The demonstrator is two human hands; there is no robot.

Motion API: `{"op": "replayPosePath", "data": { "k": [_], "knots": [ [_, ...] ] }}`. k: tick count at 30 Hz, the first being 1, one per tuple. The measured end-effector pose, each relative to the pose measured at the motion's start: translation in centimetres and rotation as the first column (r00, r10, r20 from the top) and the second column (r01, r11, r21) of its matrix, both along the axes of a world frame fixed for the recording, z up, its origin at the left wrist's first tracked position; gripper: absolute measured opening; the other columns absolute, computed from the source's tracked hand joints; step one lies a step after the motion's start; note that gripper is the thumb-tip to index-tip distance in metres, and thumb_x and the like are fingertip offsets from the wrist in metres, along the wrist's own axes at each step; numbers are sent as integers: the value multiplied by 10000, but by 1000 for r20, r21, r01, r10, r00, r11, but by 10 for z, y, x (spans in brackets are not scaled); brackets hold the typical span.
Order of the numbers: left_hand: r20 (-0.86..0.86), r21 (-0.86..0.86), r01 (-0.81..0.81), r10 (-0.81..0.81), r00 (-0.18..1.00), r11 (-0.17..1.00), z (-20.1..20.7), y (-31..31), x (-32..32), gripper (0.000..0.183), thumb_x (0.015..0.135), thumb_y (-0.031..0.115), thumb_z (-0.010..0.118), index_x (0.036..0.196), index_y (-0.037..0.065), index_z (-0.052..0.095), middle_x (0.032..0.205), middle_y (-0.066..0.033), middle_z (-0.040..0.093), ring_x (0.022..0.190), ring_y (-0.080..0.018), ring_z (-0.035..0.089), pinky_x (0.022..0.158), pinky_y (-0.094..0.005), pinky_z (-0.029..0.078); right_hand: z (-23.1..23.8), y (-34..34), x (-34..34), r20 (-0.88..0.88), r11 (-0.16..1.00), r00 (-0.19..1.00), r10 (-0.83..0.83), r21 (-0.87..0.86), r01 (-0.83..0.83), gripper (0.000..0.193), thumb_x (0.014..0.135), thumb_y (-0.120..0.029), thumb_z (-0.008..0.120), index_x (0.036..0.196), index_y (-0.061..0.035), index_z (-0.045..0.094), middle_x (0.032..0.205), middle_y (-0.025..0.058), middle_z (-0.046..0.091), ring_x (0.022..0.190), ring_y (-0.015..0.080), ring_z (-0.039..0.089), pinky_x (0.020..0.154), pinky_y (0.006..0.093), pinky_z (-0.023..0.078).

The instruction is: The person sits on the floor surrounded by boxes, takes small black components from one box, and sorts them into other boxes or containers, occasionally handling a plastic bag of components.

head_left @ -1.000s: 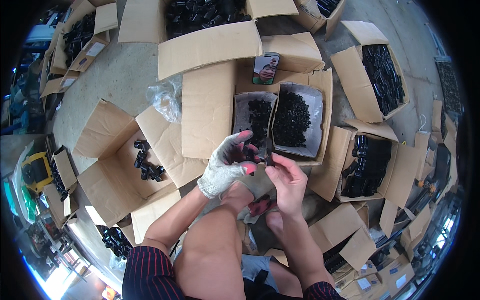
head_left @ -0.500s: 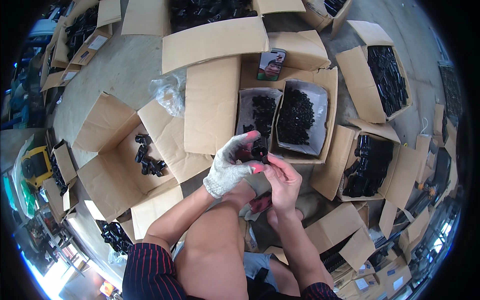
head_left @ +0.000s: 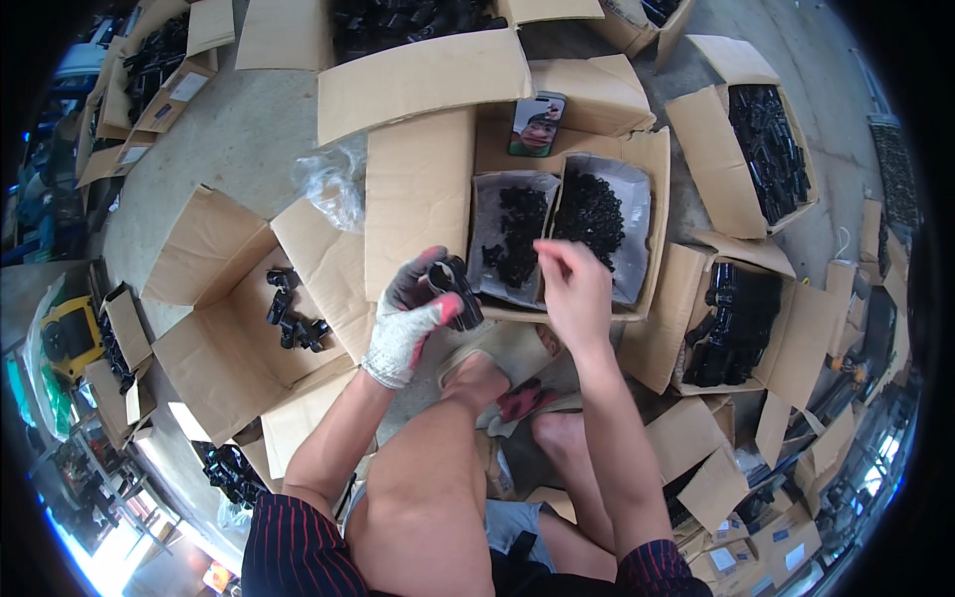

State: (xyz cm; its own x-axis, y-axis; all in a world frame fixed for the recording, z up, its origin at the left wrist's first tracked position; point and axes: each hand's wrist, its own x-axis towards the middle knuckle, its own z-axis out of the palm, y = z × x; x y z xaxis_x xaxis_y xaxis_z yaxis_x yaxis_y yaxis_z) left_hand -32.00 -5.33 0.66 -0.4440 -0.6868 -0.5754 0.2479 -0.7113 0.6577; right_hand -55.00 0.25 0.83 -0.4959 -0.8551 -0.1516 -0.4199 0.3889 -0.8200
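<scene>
My left hand (head_left: 403,323), in a whitish knit glove with pink fingertips, grips a glossy black ring-shaped plastic part (head_left: 460,291) between thumb and fingers. My bare right hand (head_left: 579,298) hovers over the front edge of two shallow trays, its thumb and fingertips pinched together; whatever lies in the pinch is too small to make out. The left tray (head_left: 487,211) and the right tray (head_left: 640,224) both hold heaps of small black pieces (head_left: 589,214). Both trays sit inside an open cardboard box (head_left: 418,204).
A phone (head_left: 538,124) leans at the back of that box. On the left, an open carton (head_left: 214,343) holds several black parts (head_left: 296,323). A carton on the right (head_left: 665,318) is packed with black parts. Clear plastic wrap (head_left: 338,189) lies behind; a glove (head_left: 522,400) lies near my feet.
My hands have come apart. The left has drawn back leftward with the black ring-shaped part, while the right has left the part and moved up and right toward the trays.
</scene>
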Motion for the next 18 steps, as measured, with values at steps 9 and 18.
{"op": "replayPosePath", "data": {
  "k": [9,18],
  "knots": [
    [29,-63,-39,41,999,997,1,-15,-33,672,893,34,768,1496,118,484,1294,-121,635,1134,-288,664,951,-493,593,-106,-88,41,-394,787,808,438,603,-133,166,934,-84,606,999,-23,746,1048,178,704,973,289,740,744,363,645],
    [40,-134,15,-10,999,991,0,-10,-45,688,894,85,784,1507,123,473,1281,-108,623,1136,-266,655,939,-437,584,-126,-76,47,-464,880,851,245,476,6,172,921,-103,610,1044,-39,711,1067,165,695,989,282,699,733,344,616]
  ]
}}
